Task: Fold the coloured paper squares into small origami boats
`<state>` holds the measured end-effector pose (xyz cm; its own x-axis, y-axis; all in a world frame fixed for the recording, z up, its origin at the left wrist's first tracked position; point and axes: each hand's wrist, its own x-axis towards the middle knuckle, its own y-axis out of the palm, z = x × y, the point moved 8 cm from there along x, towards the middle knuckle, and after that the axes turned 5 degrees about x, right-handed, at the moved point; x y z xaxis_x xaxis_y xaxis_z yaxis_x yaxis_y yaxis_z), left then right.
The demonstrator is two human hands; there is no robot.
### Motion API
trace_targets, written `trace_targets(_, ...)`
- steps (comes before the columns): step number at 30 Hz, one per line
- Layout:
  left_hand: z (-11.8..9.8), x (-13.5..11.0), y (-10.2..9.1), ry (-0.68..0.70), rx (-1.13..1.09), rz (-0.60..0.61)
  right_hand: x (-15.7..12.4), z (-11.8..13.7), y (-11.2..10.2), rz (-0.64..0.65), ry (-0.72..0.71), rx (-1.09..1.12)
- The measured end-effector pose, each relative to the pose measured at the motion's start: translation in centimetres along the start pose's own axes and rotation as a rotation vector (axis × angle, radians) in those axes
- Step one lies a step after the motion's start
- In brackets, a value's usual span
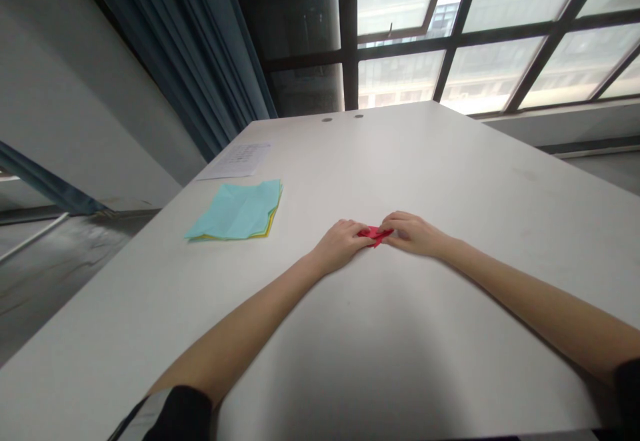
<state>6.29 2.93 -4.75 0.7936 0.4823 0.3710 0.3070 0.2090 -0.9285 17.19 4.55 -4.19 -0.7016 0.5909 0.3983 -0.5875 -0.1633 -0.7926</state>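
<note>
Between my two hands is a small piece of folded red paper [374, 233], close to the white tabletop. My left hand [343, 244] pinches its left side, thumb in front and fingers behind. On the other side, my right hand [413, 233] grips the right edge between thumb and fingertips. The fingers cover both ends of the paper, so its full shape is hidden. A stack of coloured paper [240, 209], light blue on top with yellow showing beneath, lies to the left of my left hand, apart from it.
The white table [350, 174] stretches away toward large windows [400, 74]. A printed sheet [237, 161] lies behind the coloured stack, near the table's left edge. Two round grommets [327, 120] are set at the far end. A blue curtain [190, 47] hangs at the back left.
</note>
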Motion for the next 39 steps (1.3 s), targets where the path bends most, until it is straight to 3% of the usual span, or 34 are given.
trace_targets(5,0.9,-0.2,-0.6,-0.141,-0.168,-0.052,-0.1,0.0,0.2,0.01,-0.025,-0.07)
trace_targets(9,1.4,-0.3,-0.7,-0.209,-0.141,-0.091,-0.1,0.1,0.2,0.016,-0.039,-0.132)
trace_targets(16,1.5,-0.1,-0.2,-0.188,-0.109,-0.043,0.0,0.4,0.3,0.017,-0.074,-0.192)
trace_targets(23,1.1,-0.1,-0.6,-0.146,-0.069,-0.072,0.0,0.8,0.3,-0.01,-0.126,-0.248)
trace_targets(33,0.8,-0.1,-0.6,-0.132,-0.045,-0.081,0.0,0.7,0.5,0.012,-0.091,-0.174)
trace_targets(39,0.3,0.2,-0.5,-0.118,-0.044,-0.018,0.2,1.0,0.7,0.034,-0.072,-0.158)
